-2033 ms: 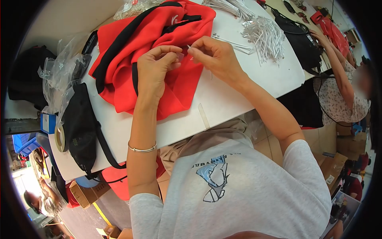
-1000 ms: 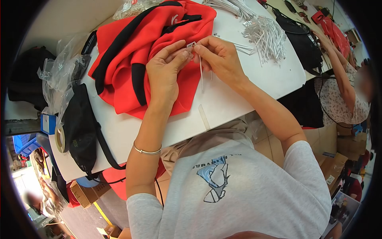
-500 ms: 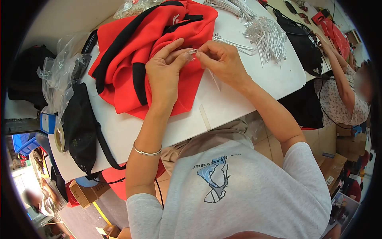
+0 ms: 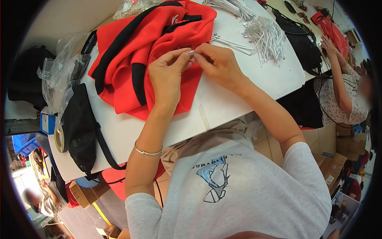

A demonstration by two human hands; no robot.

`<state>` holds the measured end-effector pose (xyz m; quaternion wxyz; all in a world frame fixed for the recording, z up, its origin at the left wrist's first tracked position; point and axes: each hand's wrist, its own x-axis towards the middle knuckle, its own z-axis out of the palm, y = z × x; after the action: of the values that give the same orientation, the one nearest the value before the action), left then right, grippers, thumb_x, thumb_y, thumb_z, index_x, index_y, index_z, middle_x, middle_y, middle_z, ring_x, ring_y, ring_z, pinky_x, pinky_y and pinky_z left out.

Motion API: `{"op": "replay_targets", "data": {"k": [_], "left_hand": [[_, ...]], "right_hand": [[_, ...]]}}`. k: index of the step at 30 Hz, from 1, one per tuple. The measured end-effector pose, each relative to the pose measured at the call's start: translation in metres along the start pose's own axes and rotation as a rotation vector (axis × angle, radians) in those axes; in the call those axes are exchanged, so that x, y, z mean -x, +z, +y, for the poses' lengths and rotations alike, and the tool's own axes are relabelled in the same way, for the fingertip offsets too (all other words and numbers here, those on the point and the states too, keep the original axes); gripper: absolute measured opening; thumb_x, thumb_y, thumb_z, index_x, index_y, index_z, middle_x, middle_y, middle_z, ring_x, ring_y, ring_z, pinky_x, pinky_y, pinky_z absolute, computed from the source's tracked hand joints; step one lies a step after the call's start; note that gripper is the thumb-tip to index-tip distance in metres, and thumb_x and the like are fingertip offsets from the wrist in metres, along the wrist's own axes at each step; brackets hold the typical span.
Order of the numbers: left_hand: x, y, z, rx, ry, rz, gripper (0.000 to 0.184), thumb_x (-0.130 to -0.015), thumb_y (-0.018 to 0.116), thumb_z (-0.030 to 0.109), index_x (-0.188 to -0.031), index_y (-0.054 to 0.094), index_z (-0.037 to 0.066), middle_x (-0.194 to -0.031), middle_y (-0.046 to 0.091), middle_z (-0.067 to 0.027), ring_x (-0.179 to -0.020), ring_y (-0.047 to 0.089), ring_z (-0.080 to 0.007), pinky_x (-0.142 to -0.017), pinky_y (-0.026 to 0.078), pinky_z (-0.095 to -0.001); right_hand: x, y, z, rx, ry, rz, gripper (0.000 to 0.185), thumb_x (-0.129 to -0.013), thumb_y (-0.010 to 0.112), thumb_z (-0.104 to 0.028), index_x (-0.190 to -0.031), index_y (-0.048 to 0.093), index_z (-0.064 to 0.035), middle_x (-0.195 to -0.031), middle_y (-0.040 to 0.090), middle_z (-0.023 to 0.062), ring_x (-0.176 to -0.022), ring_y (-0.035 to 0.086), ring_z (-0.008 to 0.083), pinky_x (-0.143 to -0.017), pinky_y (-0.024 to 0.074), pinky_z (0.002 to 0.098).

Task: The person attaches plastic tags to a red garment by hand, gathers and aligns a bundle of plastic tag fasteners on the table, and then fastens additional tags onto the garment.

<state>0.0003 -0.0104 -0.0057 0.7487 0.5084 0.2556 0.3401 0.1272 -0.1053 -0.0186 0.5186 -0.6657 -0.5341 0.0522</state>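
Over a red and black garment [image 4: 127, 75], my left hand [image 4: 167, 75] and my right hand [image 4: 219, 65] meet fingertip to fingertip. Both are closed in a pinch on a small silvery-white connector piece [image 4: 191, 52], mostly covered by the fingers. Its exact kind is too small to make out. To the right of my right hand lie a few loose white wire leads [image 4: 234, 44] and a tangled heap of similar white leads [image 4: 268, 40] with shiny ends.
Another bundle of leads [image 4: 234, 7] lies at the white table's [image 4: 227, 103] far side. A black bag [image 4: 81, 131], a tape roll [image 4: 59, 138] and clear plastic bags [image 4: 59, 79] sit on the left. At right, another person's hands [image 4: 328, 46] are near a second table.
My hands have drawn closer together, and the right fingers now cover more of the small piece. The thin white tail below my right hand no longer shows. The person at right has raised their hands.
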Motion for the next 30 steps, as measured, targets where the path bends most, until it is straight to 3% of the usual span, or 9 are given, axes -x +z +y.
{"op": "replay_targets", "data": {"k": [5, 10, 15, 19, 24, 30], "left_hand": [[-0.001, 0.0, 0.005, -0.13, 0.021, 0.043, 0.015, -0.092, 0.066, 0.002, -0.102, 0.071, -0.008, -0.097, 0.073, -0.0138, -0.085, 0.069, -0.0165, -0.08, 0.058, -0.0219], [-0.007, -0.005, 0.003, 0.209, -0.112, 0.084, 0.011, -0.089, 0.068, 0.001, -0.095, 0.071, -0.008, -0.091, 0.073, -0.0118, -0.08, 0.068, -0.0148, -0.074, 0.058, -0.0205], [-0.005, -0.006, 0.005, 0.164, -0.093, 0.053, 0.012, -0.089, 0.068, 0.001, -0.094, 0.07, -0.009, -0.088, 0.072, -0.0128, -0.078, 0.068, -0.0165, -0.073, 0.058, -0.0207], [-0.003, -0.007, 0.007, -0.189, -0.036, 0.018, 0.013, -0.09, 0.068, 0.003, -0.096, 0.07, -0.008, -0.092, 0.072, -0.013, -0.081, 0.068, -0.0176, -0.076, 0.058, -0.0217], [-0.008, -0.011, 0.005, 0.082, -0.087, 0.045, 0.013, -0.088, 0.068, 0.001, -0.095, 0.07, -0.01, -0.09, 0.072, -0.0146, -0.075, 0.067, -0.0168, -0.074, 0.059, -0.0216], [-0.007, -0.011, 0.008, 0.084, -0.128, 0.04, 0.012, -0.087, 0.069, 0.0, -0.094, 0.071, -0.009, -0.091, 0.072, -0.0145, -0.075, 0.068, -0.0169, -0.074, 0.058, -0.0212]], "right_hand": [[-0.001, 0.002, 0.001, 0.216, -0.163, -0.022, 0.01, -0.086, 0.065, -0.001, -0.095, 0.067, -0.0047, -0.072, 0.06, -0.0025, -0.059, 0.044, 0.008, -0.054, 0.0344, 0.0221], [-0.003, 0.002, -0.006, -0.083, 0.009, 0.065, 0.013, -0.083, 0.065, 0.002, -0.094, 0.067, -0.0051, -0.073, 0.059, -0.0009, -0.06, 0.046, 0.0103, -0.054, 0.0355, 0.0236], [-0.007, 0.004, 0.003, 0.097, -0.279, 0.089, 0.016, -0.081, 0.066, 0.004, -0.095, 0.067, -0.0037, -0.076, 0.058, 0.0001, -0.062, 0.046, 0.0116, -0.055, 0.0362, 0.0241], [-0.007, 0.003, 0.009, 0.181, -0.431, 0.026, 0.016, -0.082, 0.064, 0.005, -0.095, 0.067, -0.0033, -0.08, 0.057, 0.0007, -0.063, 0.045, 0.0114, -0.056, 0.0362, 0.0246], [-0.002, 0.0, -0.002, -0.03, -0.162, 0.015, 0.016, -0.083, 0.063, 0.006, -0.095, 0.067, -0.0035, -0.079, 0.054, 0.0007, -0.063, 0.045, 0.0124, -0.057, 0.0365, 0.0252], [-0.002, 0.001, 0.007, 0.042, -0.235, 0.02, 0.014, -0.085, 0.063, 0.004, -0.095, 0.067, -0.0036, -0.08, 0.055, 0.0006, -0.065, 0.046, 0.0119, -0.06, 0.0381, 0.024]]}}
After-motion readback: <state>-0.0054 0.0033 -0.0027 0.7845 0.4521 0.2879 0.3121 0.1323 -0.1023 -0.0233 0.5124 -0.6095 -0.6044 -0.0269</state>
